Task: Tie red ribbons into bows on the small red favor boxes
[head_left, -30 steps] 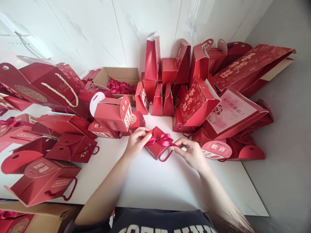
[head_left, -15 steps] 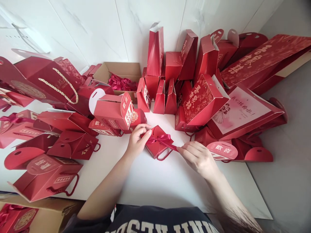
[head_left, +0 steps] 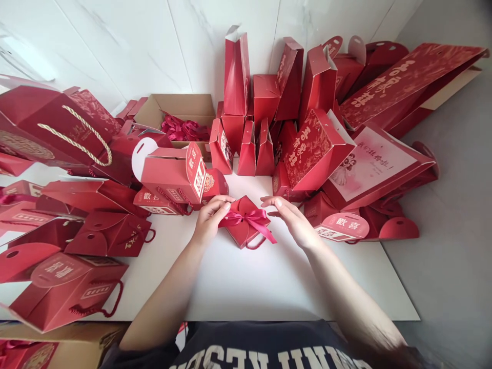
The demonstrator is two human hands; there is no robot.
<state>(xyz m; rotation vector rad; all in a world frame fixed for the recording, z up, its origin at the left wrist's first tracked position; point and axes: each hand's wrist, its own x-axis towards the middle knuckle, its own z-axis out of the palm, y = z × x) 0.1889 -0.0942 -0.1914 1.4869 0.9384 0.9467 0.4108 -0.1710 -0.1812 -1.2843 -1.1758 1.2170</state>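
White marbled panels (head_left: 126, 46) rise behind my white table (head_left: 246, 287), with a grey wall (head_left: 442, 205) closing off the right side. Red packages crowd the back and both sides of the tabletop, and among them a cardboard box (head_left: 148, 115) holds a tangle of loose ribbons (head_left: 184, 128). On the bare stretch between my hands sits the small red box (head_left: 240, 237), low and squat, turned so that one corner points toward me. Its curved top flaps are folded in over one another, and a shiny crimson bow (head_left: 253, 219) lies across them, with one tail slanting down past the right-hand edge. Near that tail, a dark red cord handle (head_left: 257, 244) loops out onto the table. My left hand (head_left: 209, 220) is at the box's left side, thumb and forefinger drawn close together beside the end of the bow; I can't tell whether they pinch the ribbon or only rest against it. My right hand (head_left: 288, 215) is loosely open just beside the box's right side, fingers gently bent and reaching toward the bow, with nothing in its grasp.
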